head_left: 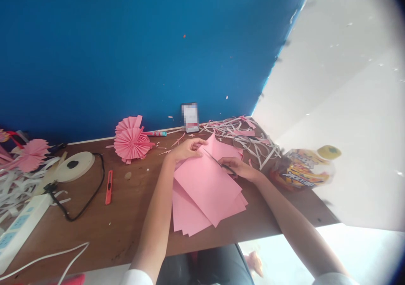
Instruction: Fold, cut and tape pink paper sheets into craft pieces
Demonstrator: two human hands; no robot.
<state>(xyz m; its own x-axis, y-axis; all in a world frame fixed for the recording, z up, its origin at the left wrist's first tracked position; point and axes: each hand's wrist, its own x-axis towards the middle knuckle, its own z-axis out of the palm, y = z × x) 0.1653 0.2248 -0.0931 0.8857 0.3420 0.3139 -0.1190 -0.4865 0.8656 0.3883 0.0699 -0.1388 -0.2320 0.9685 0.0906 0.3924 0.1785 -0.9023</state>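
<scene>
Here, left hand (187, 149) pins pink sheet (207, 183), fingers flat; right hand (239, 168) grips scissors (218, 162); scraps (249, 139), bottle (305, 167), fan (131, 141) nearby on table (126, 221).

Pink paper fans (131, 141) set by the blue wall, orange knife (109, 186) laid on tabletop (126, 217), snack jar (305, 167) tipped at right, power strip (19, 228) placed at left

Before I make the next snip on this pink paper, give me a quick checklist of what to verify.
1. Left hand steadies the top pink sheet: ok.
2. Right hand grips the scissors: ok.
3. Blades open: cannot tell.
4. Left fingers out of the blade line: cannot tell, they sit close.
5. Pink stack fully on the table: not ok, lower corners reach the edge.
</scene>
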